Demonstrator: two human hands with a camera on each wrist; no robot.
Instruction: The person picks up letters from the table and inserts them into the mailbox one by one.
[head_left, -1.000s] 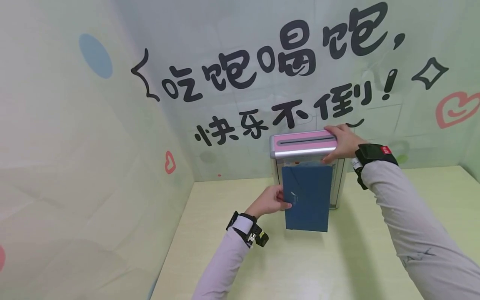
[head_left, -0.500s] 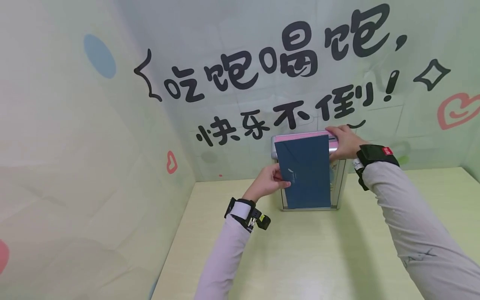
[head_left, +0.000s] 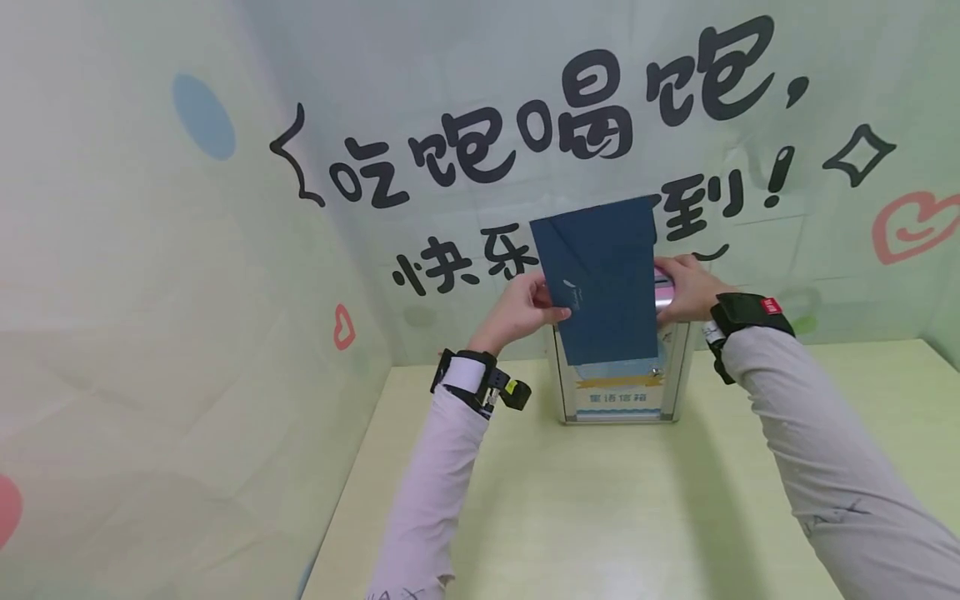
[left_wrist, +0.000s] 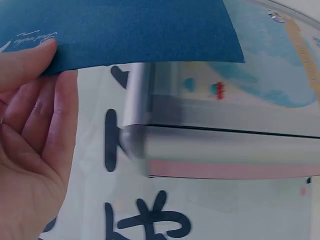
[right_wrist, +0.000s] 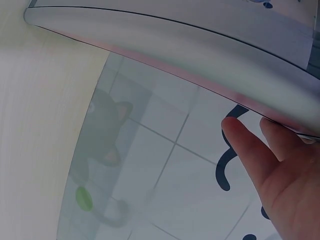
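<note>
My left hand (head_left: 516,313) pinches a dark blue envelope (head_left: 603,287) by its left edge, thumb on the front and fingers behind. The envelope is held upright and slightly tilted, in front of a silver-framed letter box (head_left: 617,398) with a pink top. It hides most of that top and the upper part of the box front. White script shows beside my thumb in the left wrist view, where the envelope (left_wrist: 140,32) overlaps the box. My right hand (head_left: 690,287) grips the right end of the box's top. Its fingers lie at the lid edge (right_wrist: 200,65) in the right wrist view.
The box stands on a pale wooden table (head_left: 585,508), against a back wall (head_left: 465,67) with large black lettering. A pale side wall (head_left: 150,333) rises on the left. Both wrists wear black straps.
My left hand has raised the envelope from low in front of the box to above its top. The lower box front shows again. My right hand has stayed on the box.
</note>
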